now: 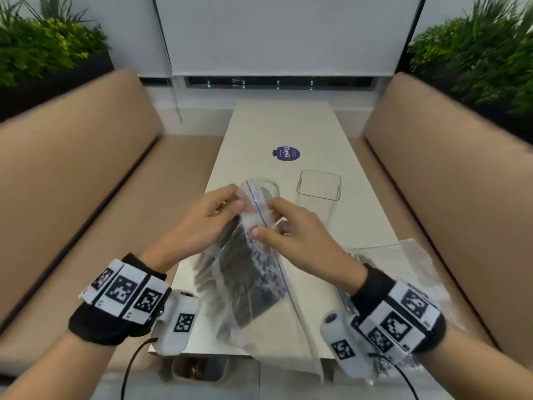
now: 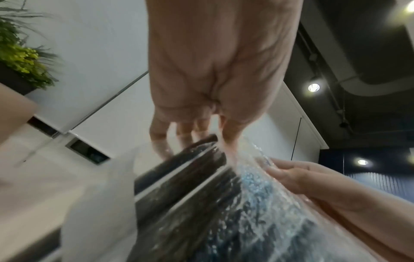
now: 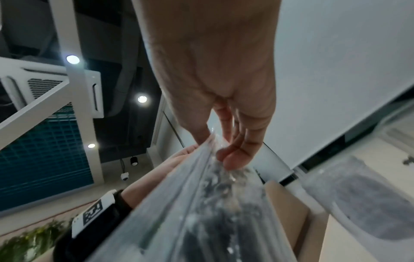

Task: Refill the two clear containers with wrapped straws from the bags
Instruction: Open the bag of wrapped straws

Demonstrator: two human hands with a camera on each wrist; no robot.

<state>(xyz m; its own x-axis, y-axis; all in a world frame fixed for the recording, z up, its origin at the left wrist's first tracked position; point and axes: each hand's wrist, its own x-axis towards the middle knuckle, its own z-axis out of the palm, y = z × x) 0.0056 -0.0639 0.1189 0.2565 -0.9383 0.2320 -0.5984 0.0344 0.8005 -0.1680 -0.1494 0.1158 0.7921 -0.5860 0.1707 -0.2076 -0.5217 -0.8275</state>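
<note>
Both hands hold a clear zip bag (image 1: pixel 253 272) of dark wrapped straws (image 1: pixel 245 281) up over the table's near half. My left hand (image 1: pixel 215 212) pinches the bag's top on its left side, and my right hand (image 1: pixel 277 220) pinches the other side beside the blue zip line. Behind the bag stands a round clear container (image 1: pixel 266 186), partly hidden. A square clear container (image 1: pixel 318 187) stands empty to its right. In the left wrist view the straws (image 2: pixel 186 177) run down from my left fingers (image 2: pixel 186 134). In the right wrist view my right fingers (image 3: pixel 235 154) pinch the bag (image 3: pixel 212 203).
A second clear bag (image 1: pixel 403 272) of dark straws lies at the table's near right corner, under my right wrist. A round purple sticker (image 1: pixel 285 154) marks the white table (image 1: pixel 282 125). Tan bench seats (image 1: pixel 86 168) run along both sides, with plants behind them.
</note>
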